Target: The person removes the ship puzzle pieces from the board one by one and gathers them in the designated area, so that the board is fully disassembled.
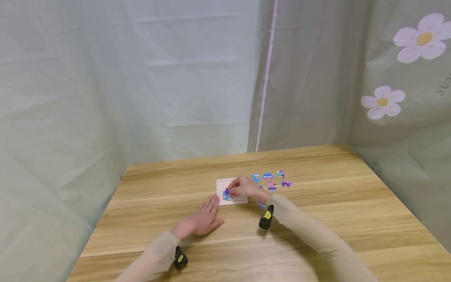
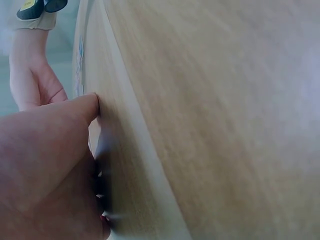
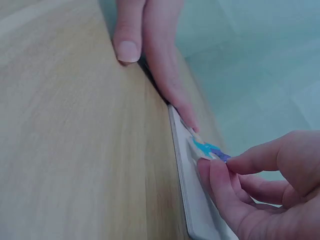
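Observation:
A white square puzzle tray (image 1: 240, 201) lies on the table, with a mostly blue jigsaw piece (image 1: 226, 197) at its lower left. Over that corner my right hand (image 1: 246, 188) pinches a purple jigsaw piece (image 1: 227, 191) between thumb and fingers. In the right wrist view, the purple piece (image 3: 219, 154) sits right up against the blue one (image 3: 201, 146). My left hand (image 1: 205, 219) lies flat on the wood, fingers straight and fingertips at the tray's left edge, thumb spread toward the right.
Several loose jigsaw pieces (image 1: 271, 185) are spread right of the tray, some partly hidden behind my right wrist. The wooden table (image 1: 158, 207) ends at pale curtains (image 1: 190, 78) at the back and sides. Each wrist wears a black camera band (image 1: 266, 217).

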{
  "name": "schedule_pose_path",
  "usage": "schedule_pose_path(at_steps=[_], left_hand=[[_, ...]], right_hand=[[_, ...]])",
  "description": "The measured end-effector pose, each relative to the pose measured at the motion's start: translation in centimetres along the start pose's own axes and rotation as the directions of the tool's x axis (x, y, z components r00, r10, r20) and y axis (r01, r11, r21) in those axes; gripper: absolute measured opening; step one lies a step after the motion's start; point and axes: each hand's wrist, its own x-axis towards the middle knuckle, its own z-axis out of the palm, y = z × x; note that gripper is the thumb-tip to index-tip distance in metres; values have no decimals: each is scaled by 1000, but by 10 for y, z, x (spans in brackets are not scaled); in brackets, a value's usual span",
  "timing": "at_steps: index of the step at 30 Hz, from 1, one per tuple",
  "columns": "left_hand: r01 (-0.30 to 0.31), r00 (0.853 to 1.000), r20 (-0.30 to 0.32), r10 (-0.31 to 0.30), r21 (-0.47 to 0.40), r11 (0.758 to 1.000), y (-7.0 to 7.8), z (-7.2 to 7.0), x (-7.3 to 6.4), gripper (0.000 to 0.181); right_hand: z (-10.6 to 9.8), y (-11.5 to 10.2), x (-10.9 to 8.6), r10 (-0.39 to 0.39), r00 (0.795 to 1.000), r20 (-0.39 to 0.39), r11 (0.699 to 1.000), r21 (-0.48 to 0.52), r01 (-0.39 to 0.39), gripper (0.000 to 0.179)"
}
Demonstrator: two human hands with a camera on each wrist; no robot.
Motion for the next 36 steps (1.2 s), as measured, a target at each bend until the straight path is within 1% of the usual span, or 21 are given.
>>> schedule_pose_path(at_steps=[3,5,8,13,15,20,24,30,36], left_hand=[[1,1000,-1,-1,-1,1000,0,0,-1,78],[2,1000,0,-2,-10,1000,0,-1,-1,78],[0,1000,9,0,-15,1000,0,1,-1,78],[-9,1000,-12,9,-11,1000,-4,7,0,80],[-12,999,-33,11,-13,1000,-7,11,2,79],[-9,999,-37,9,-6,1000,-12,17,7,79],[0,1000,-20,0,-1,1000,-12,17,7,79],[3,1000,-20,-3,-21,1000,-9,15,5,78],[5,1000,-13,-5,-15,1000,-9,13,4,78]], right_hand=[[-5,5,-2,17,1000,21,998,68,-19,16],[-8,7,-3,17,1000,23,996,85,-18,17],[-13,8,-7,23,1000,18,997,80,-24,18],[-19,6,-13,37,999,14,997,65,-37,19],[-21,6,-15,32,999,16,997,69,-33,19],[-28,8,-22,13,1000,15,997,79,-14,20],[-33,12,-28,6,1000,23,996,90,-8,20],[-41,17,-36,6,999,37,995,102,-9,18],[-47,19,-41,2,1000,4,999,46,-2,14]])
